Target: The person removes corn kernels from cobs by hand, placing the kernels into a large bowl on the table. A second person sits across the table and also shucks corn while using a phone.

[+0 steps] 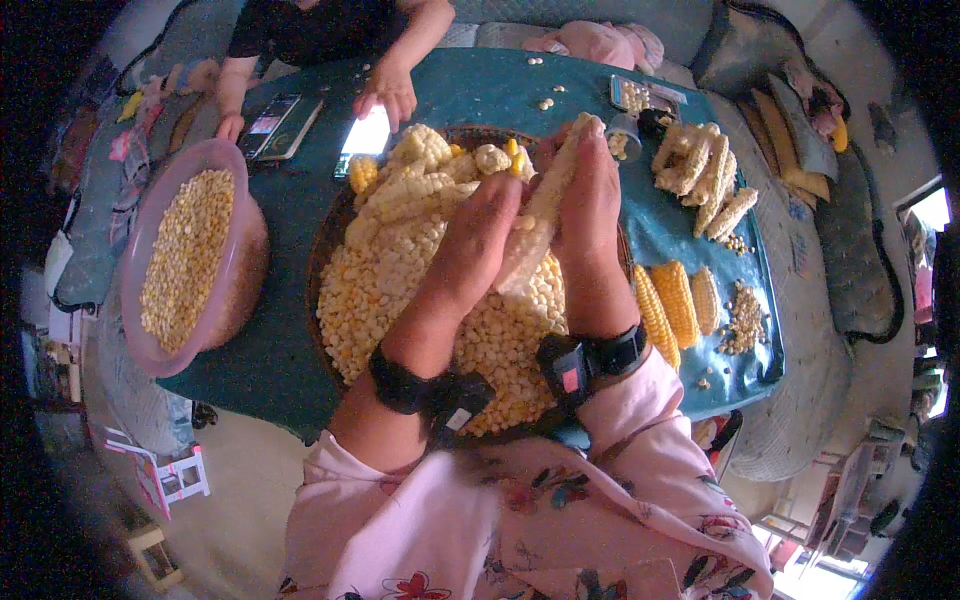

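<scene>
Teal cloth covers the surface (500, 90), which carries a wide basket (325, 235) heaped with loose kernels, a pink bowl (135, 250) of kernels and whole cobs (675, 300). Above the basket, left hand (475, 245) and right hand (590, 215) both clench one pale corn cob (545, 195) between them.

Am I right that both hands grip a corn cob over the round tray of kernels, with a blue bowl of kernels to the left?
Not quite: in the head view the bowl is pink, not blue. Both the left hand and right hand do grip the corn cob over the round tray.
</scene>
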The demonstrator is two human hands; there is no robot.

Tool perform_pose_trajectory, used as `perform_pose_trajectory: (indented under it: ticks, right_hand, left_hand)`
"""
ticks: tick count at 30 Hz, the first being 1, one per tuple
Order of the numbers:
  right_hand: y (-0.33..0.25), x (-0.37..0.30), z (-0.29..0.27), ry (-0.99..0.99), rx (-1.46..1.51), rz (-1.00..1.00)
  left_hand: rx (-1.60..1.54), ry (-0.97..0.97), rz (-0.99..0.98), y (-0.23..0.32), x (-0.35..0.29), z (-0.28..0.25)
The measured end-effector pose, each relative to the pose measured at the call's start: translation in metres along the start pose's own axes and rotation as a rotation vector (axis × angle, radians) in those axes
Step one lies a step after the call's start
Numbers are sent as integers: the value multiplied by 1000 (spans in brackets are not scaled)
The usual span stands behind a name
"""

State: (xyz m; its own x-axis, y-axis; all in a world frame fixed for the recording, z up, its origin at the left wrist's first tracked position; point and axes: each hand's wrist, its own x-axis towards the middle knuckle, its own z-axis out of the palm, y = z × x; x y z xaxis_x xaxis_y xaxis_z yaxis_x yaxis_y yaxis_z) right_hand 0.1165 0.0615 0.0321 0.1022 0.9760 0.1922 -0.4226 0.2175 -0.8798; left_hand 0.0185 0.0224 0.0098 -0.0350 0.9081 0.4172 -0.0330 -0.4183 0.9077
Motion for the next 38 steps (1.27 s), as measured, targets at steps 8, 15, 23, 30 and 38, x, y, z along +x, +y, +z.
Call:
perform_pose_trajectory:
  ticks: [8,15,23,30,38]
  right_hand:
    - [2,8,-6,-24,251,268]
    - [5,5,-9,-133,248,168]
    - [-4,2,-5,-55,34,-48]
    - [-49,-8,-20,-43,17,-254]
    - [-86,-13,-124,17,-243,-387]
  left_hand:
    - [228,-184,18,15,-5,1]
    - [269,0,21,11,-10,8]
    - [375,13,-100,5,-5,3]
    - [519,-179,131,0,1,-6]
    - [504,-163,-125,-5,-4,-14]
